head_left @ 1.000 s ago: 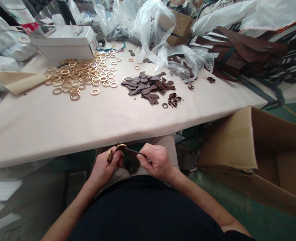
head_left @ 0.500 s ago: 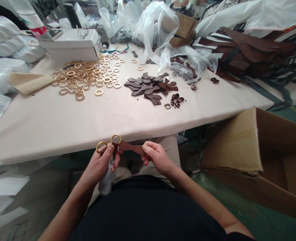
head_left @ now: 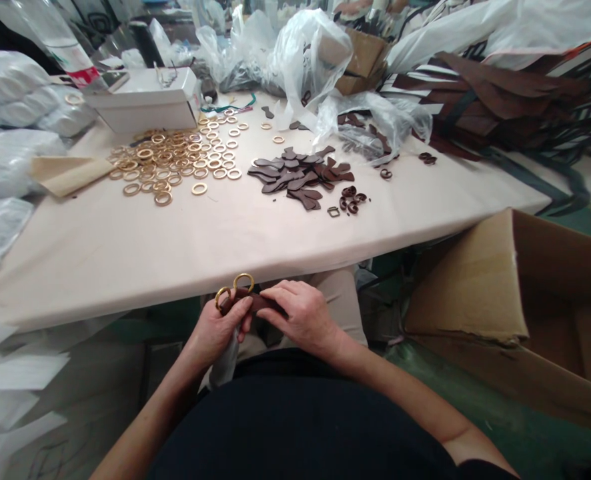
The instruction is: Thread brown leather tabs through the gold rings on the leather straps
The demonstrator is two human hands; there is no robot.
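Note:
Just off the table's front edge, my left hand point(head_left: 225, 327) is closed on a brown leather strap point(head_left: 263, 304). Two gold rings stand up from this hand: one ring point(head_left: 220, 295) at the left and another ring point(head_left: 245, 277) to its right, with leather passing by them. A whitish, filmy piece point(head_left: 224, 363) hangs below the left palm. My right hand point(head_left: 303, 310) has its thumb and fingers around the strap's right part, hiding that end.
On the table point(head_left: 140, 253) lie many gold rings point(head_left: 175, 160), a pile of brown leather tabs point(head_left: 298, 177), small brown loops point(head_left: 350, 200) and a metal buckle point(head_left: 333, 212). Behind them stand a white box point(head_left: 145, 100) and plastic bags point(head_left: 315, 53). A cardboard box point(head_left: 465, 287) stands at right.
Both hands have shifted slightly right and down in view. My right hand has slid along the strap towards my left hand, its fingers now covering more of the strap.

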